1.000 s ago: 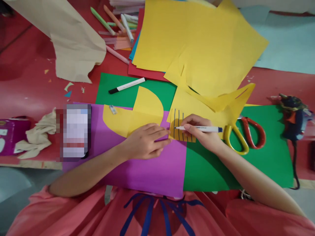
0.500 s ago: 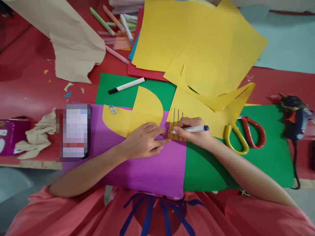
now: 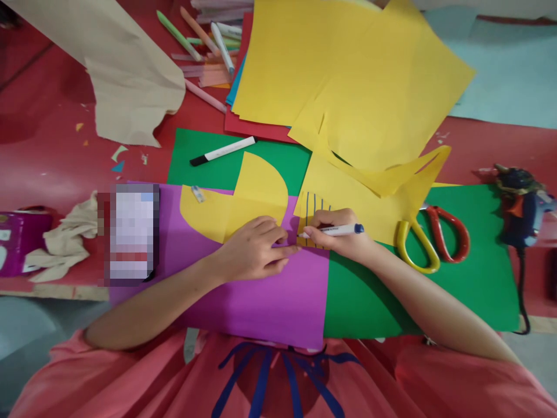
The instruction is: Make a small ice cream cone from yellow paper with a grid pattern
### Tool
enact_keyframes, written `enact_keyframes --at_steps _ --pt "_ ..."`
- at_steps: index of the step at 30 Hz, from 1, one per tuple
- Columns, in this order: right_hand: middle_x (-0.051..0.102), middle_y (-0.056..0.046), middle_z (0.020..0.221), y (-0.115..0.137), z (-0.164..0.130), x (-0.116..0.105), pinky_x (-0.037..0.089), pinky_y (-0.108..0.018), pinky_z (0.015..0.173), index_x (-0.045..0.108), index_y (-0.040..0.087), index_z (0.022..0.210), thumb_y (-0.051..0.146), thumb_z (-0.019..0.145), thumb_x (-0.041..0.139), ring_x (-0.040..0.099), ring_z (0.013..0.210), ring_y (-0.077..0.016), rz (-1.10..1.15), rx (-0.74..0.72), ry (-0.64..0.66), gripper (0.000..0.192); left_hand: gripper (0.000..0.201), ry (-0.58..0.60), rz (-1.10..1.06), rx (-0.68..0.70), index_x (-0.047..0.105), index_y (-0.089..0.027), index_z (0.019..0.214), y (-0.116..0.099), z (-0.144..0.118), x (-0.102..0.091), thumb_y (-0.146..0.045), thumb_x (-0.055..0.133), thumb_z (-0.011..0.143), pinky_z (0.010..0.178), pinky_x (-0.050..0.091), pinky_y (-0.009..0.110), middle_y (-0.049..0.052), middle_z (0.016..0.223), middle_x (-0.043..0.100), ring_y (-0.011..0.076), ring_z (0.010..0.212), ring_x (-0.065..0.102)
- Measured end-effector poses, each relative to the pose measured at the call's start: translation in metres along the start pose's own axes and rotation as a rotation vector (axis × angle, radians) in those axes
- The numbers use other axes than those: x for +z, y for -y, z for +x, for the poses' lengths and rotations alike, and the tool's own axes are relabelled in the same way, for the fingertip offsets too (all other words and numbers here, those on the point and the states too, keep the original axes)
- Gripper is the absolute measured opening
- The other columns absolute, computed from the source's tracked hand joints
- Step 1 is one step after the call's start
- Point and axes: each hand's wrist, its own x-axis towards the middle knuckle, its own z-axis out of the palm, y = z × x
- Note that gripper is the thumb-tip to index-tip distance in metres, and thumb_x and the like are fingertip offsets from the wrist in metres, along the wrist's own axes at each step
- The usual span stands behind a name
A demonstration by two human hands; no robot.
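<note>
My right hand point(image 3: 342, 235) grips a white marker with a blue cap end point(image 3: 337, 230); its tip rests at the left lower edge of a small yellow paper piece point(image 3: 314, 210) marked with blue vertical lines. My left hand point(image 3: 256, 249) lies flat on the purple sheet point(image 3: 243, 302), its fingertips pressing the yellow piece's left edge. A yellow cut shape with a curved edge point(image 3: 243, 200) sits just above my left hand. Most of the lined piece is hidden under my right hand.
Scissors with yellow and red handles point(image 3: 429, 238) lie on the green sheet point(image 3: 470, 273) to the right, a glue gun point(image 3: 520, 203) beyond them. A black-capped marker point(image 3: 223, 151) rests on another green sheet. Large yellow sheets point(image 3: 348, 75), several pens point(image 3: 204, 38), beige paper point(image 3: 126, 81), a cloth point(image 3: 65, 238).
My right hand slid left and down along the lined yellow piece, bringing the marker tip to its lower left edge. My left hand stayed put.
</note>
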Motion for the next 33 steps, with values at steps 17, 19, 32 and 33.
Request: enact_keyframes --at_steps 17,19,32,33 --pt "0.036 0.008 0.053 -0.003 -0.004 -0.008 0.026 -0.021 0.047 0.040 0.019 0.059 0.024 0.086 0.056 0.031 0.049 -0.0056 -0.072 -0.001 0.052 0.032 0.023 -0.010 -0.011 -0.001 0.071 -0.023 0.106 0.000 0.001 0.000 -0.023 0.056 0.088 0.086 0.050 0.040 0.005 0.087 0.063 0.0205 0.084 0.056" --pt "0.037 0.007 0.053 -0.002 -0.005 -0.009 0.027 -0.021 0.047 0.040 0.019 0.059 0.025 0.086 0.055 0.031 0.049 -0.0057 -0.074 0.013 0.055 0.032 0.022 0.005 -0.017 -0.008 0.071 -0.024 0.104 -0.001 0.001 -0.001 -0.023 0.056 0.088 0.095 0.048 0.043 0.007 0.103 0.066 0.0221 0.097 0.059" --pt "0.036 0.008 0.051 -0.001 -0.011 -0.020 0.026 -0.022 0.045 0.040 0.019 0.057 0.023 0.084 0.055 0.031 0.047 -0.0056 -0.102 0.040 0.038 0.032 0.023 0.063 -0.056 -0.028 0.070 -0.022 0.107 -0.003 0.001 -0.002 -0.026 0.054 0.091 0.113 0.034 0.046 0.008 0.131 0.063 0.0232 0.129 0.052" --pt "0.036 0.007 0.051 -0.001 -0.012 -0.021 0.026 -0.021 0.045 0.040 0.019 0.057 0.023 0.084 0.055 0.031 0.047 -0.0056 -0.101 0.040 0.036 0.032 0.024 0.063 -0.057 -0.028 0.070 -0.023 0.108 -0.003 0.001 -0.002 -0.026 0.054 0.091 0.113 0.034 0.046 0.008 0.131 0.063 0.0229 0.129 0.052"
